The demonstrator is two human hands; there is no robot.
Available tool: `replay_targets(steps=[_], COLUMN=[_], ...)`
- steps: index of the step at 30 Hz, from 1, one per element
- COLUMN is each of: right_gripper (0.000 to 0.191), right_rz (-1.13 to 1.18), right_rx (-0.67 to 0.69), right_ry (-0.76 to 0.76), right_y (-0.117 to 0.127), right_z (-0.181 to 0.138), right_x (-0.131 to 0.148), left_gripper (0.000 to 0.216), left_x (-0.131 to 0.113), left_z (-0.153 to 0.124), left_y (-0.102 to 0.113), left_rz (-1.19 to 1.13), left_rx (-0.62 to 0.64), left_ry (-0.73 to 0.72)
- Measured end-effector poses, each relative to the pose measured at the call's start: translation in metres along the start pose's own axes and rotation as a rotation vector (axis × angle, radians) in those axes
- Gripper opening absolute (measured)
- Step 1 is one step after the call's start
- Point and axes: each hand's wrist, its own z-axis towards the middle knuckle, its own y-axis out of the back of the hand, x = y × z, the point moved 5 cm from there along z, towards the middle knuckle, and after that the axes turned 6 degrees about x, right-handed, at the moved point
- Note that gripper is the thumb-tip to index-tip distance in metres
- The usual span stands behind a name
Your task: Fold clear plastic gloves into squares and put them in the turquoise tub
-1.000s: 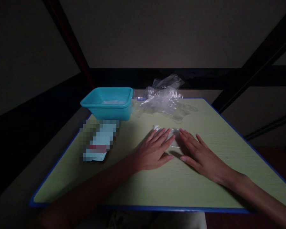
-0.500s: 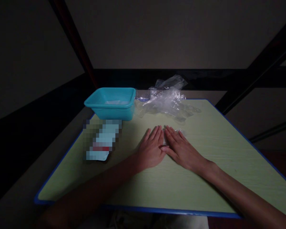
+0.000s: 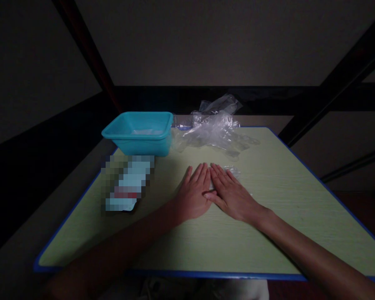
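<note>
My left hand (image 3: pixel 192 193) lies palm down near the middle of the table, its fingers stretched out. Beside it my right hand (image 3: pixel 233 193) is also flat, with its thumb crossing over towards the left hand. A small piece of thin clear plastic (image 3: pixel 234 170) lies under my right hand and shows past its fingers; the rest is covered by the hands. Beyond my fingertips is a loose heap of crumpled clear plastic bags (image 3: pixel 214 133). Neither hand grips anything.
At the back left stands a turquoise plastic basin (image 3: pixel 140 146) with something pale inside. In front of it lies a blurred-out, phone-like flat object (image 3: pixel 129 183). The pale green table (image 3: pixel 284 233) has a blue edge and stands close to a wall (image 3: pixel 206 41).
The whole view has shifted slightly to the left. My hands stay flat and close together, and a little more of the clear plastic shows beside my right hand.
</note>
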Motion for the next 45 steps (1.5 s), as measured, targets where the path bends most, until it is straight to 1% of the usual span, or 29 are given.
replay_targets(steps=[4, 10, 20, 30, 38, 45], right_gripper=[0.083, 0.080, 0.085, 0.081, 0.085, 0.084], right_rz=[-0.027, -0.072, -0.132, -0.152, -0.186, -0.156], right_rx=[-0.030, -0.121, -0.164, -0.176, -0.125, -0.143], right_ry=[-0.017, -0.011, -0.034, -0.094, -0.110, -0.136], right_y=[-0.002, -0.004, -0.001, -0.002, -0.002, -0.003], right_z=[-0.002, -0.007, -0.013, -0.021, -0.021, -0.022], right_x=[-0.002, -0.009, -0.021, -0.035, -0.035, -0.037], left_gripper=[0.059, 0.057, 0.059, 0.061, 0.061, 0.061], left_x=[0.000, 0.000, -0.002, -0.002, -0.003, -0.002], left_z=[0.000, -0.001, 0.000, -0.001, -0.001, -0.001], left_y=[-0.001, 0.000, 0.004, 0.003, 0.001, 0.004], left_rz=[0.023, 0.076, 0.123, 0.135, 0.141, 0.110], left_rx=[-0.003, 0.000, -0.015, -0.052, -0.034, 0.018], left_ry=[0.006, 0.009, 0.018, 0.019, 0.023, 0.034])
